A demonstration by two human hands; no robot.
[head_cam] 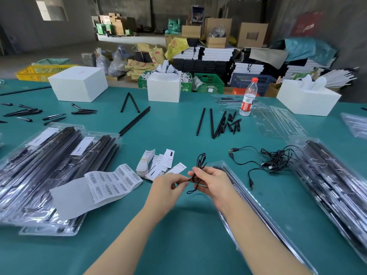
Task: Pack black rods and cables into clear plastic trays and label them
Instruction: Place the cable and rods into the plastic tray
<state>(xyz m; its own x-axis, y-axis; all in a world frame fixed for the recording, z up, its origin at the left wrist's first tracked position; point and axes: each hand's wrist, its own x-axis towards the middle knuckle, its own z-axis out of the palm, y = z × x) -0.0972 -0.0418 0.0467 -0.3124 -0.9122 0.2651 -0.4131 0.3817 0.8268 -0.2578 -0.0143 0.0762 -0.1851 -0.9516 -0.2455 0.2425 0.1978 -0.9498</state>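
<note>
The green surface (pixel 178 124) carries all the work. The landmark is the open tray (pixel 256 207), a long clear plastic tray lying diagonally just right of centre with black rods already seated along it.

Left of the open tray lie stacks of packed trays (pixel 49 165), some bearing labels, with a barcode label sheet (pixel 111 181) draped over their near edge. Right of the open tray lies a second stack of filled trays (pixel 333 187). Beyond it, toward the far edge, lie empty trays (pixel 278 122), loose black rods (pixel 212 124) and a water bottle (pixel 248 98). A tangle of spare cables (pixel 272 161) lies just beyond and to the right of the tray's far end. Paper labels (pixel 158 163) lie just left of that end.

The cable (pixel 199 171) in hand is held above the tray's far end, partly coiled. The right hand (pixel 210 181) grips the coil, fingers curled round it. The left hand (pixel 168 183) pinches the cable's free end.

Judged step: coiling the cable for packing. To do it well, the loops should be kept tight and even, small enough to fit the tray's cavity, with the free end tucked so the coil does not spring open.

Obstructions: the right forearm crosses the tray, and the spare cables lie close enough that a loop may snag when the coil is set down.
</note>
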